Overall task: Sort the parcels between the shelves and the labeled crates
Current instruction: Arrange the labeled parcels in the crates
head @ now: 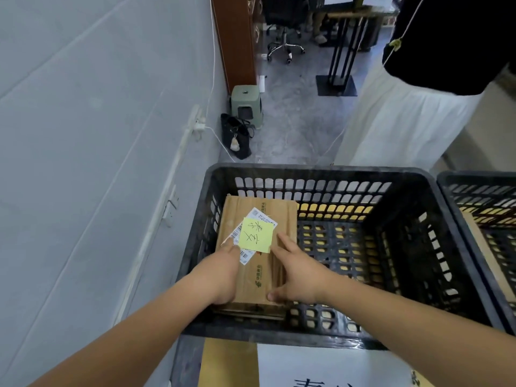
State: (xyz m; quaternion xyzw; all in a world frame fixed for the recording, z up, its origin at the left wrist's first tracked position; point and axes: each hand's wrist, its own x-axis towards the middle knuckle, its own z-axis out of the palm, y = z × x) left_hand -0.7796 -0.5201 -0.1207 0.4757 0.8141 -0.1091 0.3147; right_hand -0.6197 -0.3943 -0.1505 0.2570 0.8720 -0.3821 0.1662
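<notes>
Both hands are reaching down into a black plastic crate [332,171] and meeting on a flat cardboard parcel [259,219] that is lying at the crate's left end. The left hand [223,272] is resting on the parcel's near left part, fingers stretched forward with the tips touching the edge of a white barcode label [245,254]; whether the thumb is hooking under the parcel's edge cannot be told. The right hand [300,270] is lying flat on the parcel's right side, fingers straight and pointing away, the thumb spreading along the near edge. The two hands are sitting apart, with a strip of cardboard showing between them. A yellow-green sticky note [255,234] with handwritten characters is sitting on top of the barcode label, just beyond the fingertips. The parcel is lying on what looks like more flat cardboard beneath it, close against the crate's left wall. A second black crate [474,185] is standing just to the right, touching or nearly touching the first. A white paper sign [321,364] with dark characters is showing below the crate's near rim. Beyond the crate, a person in a white skirt [396,127] is standing at the right, and a black bag [236,135] is leaning near a green stool [247,106] by the grey wall [83,107].
</notes>
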